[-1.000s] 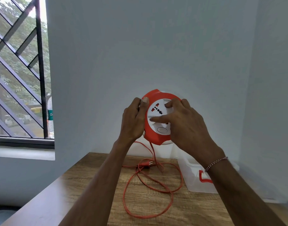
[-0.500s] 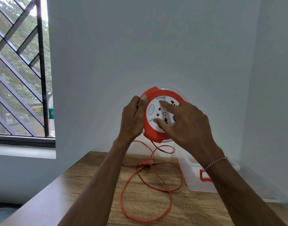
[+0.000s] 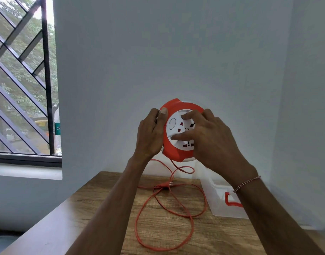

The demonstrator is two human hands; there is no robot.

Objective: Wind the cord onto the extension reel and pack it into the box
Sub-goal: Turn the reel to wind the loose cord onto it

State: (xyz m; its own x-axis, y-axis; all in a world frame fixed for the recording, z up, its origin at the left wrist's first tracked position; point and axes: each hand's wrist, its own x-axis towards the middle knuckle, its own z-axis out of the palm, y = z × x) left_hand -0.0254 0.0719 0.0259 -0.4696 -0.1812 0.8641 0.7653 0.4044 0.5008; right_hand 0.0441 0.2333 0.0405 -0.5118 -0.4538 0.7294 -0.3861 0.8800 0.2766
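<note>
Extension reel (image 3: pixel 173 144) held above a wooden table (image 3: pixel 95 218) set against a grey wall (image 3: pixel 158 61). Left hand (image 3: pixel 150 134) grips its orange rim; right hand (image 3: pixel 211 138) presses spread fingers on the socket face. Loose orange cord (image 3: pixel 176 214) loops on the table beside a clear plastic box (image 3: pixel 220 203); barred window (image 3: pixel 23 80) at left.

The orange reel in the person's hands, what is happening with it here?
A person holds the extension reel up above the wooden table. The left hand grips its orange rim, and the right hand has fingers on the white socket face. Most of the orange cord lies in loose loops on the table with the plug. The clear box stands to the right.
</note>
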